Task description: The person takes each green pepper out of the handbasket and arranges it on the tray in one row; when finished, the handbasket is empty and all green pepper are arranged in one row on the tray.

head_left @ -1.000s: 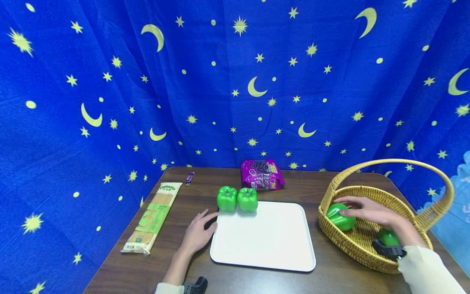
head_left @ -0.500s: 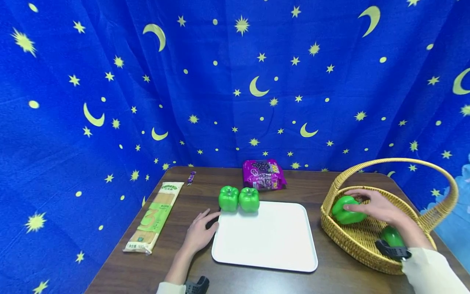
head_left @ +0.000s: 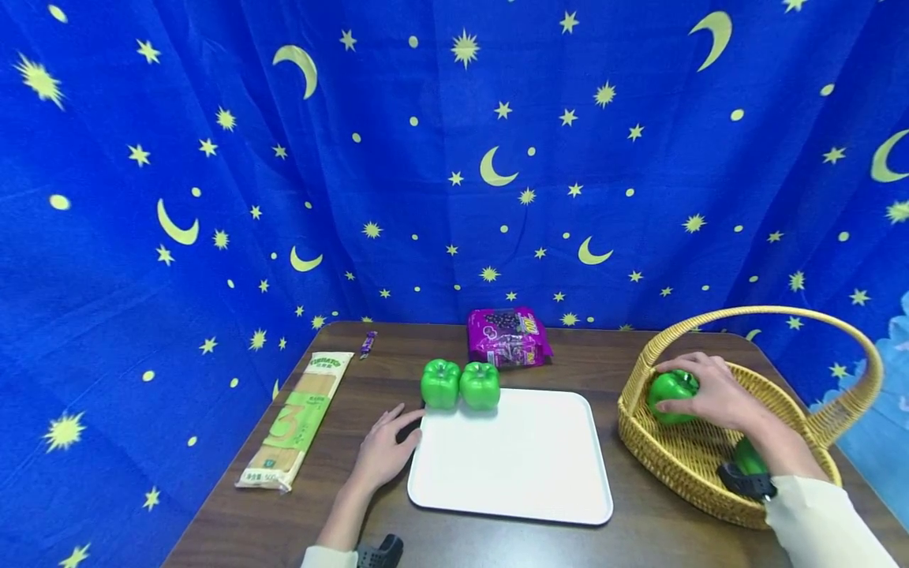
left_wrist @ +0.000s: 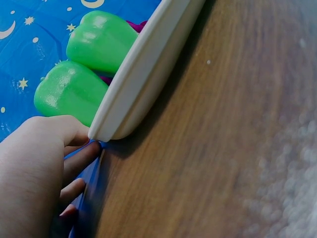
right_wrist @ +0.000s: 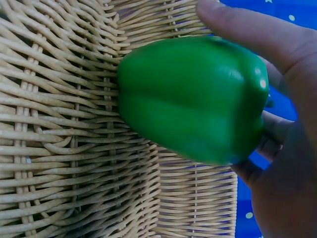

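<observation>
In the wicker basket (head_left: pixel 696 489), a green bell pepper (head_left: pixel 669 397) stands upright with its stem up. My right hand (head_left: pixel 717 394) is around its top, fingers behind and thumb in front. The right wrist view shows a gap between the thumb (right_wrist: pixel 237 20) and the pepper's side. Another green pepper (head_left: pixel 749 456) lies in the basket, partly hidden by my right wrist. My left hand (head_left: pixel 387 450) rests on the table, fingertips at the left rim of the white tray (head_left: pixel 511 465). Two green bell peppers (head_left: pixel 440 384) sit side by side at the tray's far left corner.
A purple snack bag (head_left: pixel 507 338) stands at the back of the table. On the left lie a pack of dry noodles (head_left: pixel 298 422) and a small purple wrapped sweet (head_left: pixel 368 345). The basket's tall handle (head_left: pixel 767 312) arches over its opening. A blue starry cloth (head_left: pixel 426 158) hangs behind.
The pepper under my right hand has turned from lying on its side to upright inside the basket. My right hand has risen over its top. My left hand stays at the tray.
</observation>
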The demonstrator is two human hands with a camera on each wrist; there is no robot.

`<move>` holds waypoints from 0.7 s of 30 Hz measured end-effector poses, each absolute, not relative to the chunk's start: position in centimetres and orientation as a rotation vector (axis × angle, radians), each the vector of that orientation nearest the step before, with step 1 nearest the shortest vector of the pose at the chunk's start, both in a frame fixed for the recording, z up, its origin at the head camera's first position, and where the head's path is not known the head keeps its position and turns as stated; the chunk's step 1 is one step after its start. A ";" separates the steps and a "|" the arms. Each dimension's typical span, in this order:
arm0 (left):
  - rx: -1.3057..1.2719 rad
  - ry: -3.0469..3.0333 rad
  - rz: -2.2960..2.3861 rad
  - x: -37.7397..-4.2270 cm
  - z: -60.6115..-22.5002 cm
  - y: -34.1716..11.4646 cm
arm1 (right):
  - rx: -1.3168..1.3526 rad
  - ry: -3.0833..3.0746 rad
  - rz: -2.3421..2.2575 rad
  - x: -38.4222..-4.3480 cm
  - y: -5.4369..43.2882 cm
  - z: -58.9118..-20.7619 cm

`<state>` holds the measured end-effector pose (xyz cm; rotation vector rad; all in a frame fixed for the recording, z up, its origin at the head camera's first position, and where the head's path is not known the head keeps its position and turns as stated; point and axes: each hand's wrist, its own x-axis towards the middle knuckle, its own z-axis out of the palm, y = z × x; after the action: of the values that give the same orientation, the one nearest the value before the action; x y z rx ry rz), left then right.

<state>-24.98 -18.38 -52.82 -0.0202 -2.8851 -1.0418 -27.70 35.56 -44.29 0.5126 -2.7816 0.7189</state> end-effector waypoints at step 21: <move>-0.024 -2.891 -1.024 -25.1 -52.8 -18.3 | 0.478 -2.816 1.063 -26.9 36.3 -43.8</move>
<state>-25.06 -18.33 -52.83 -0.0236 -2.8913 -1.0240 -26.90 36.31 -43.80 0.4783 -2.8158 1.0629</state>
